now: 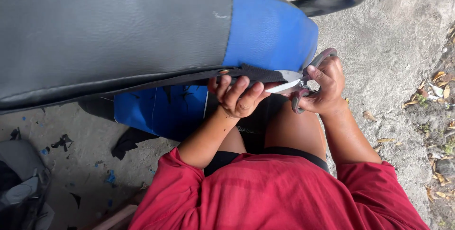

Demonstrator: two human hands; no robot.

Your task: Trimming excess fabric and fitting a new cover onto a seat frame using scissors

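Observation:
A long motorcycle seat (pixel 118 31) with a black and blue cover lies across my lap. My left hand (pixel 237 96) pinches the loose black edge of the seat cover (pixel 258 73) at the lower rim. My right hand (pixel 324 85) grips grey-handled scissors (pixel 296 84), whose blades are apart at that cover edge, right beside my left fingers. Part of the scissor handle sticks out above my right hand.
A blue sheet (pixel 163 111) hangs under the seat over my knees. Black and blue scraps (pixel 61 141) lie on the concrete ground at left. A grey bag (pixel 21 182) sits at bottom left. Dry leaves (pixel 441 90) litter the right edge.

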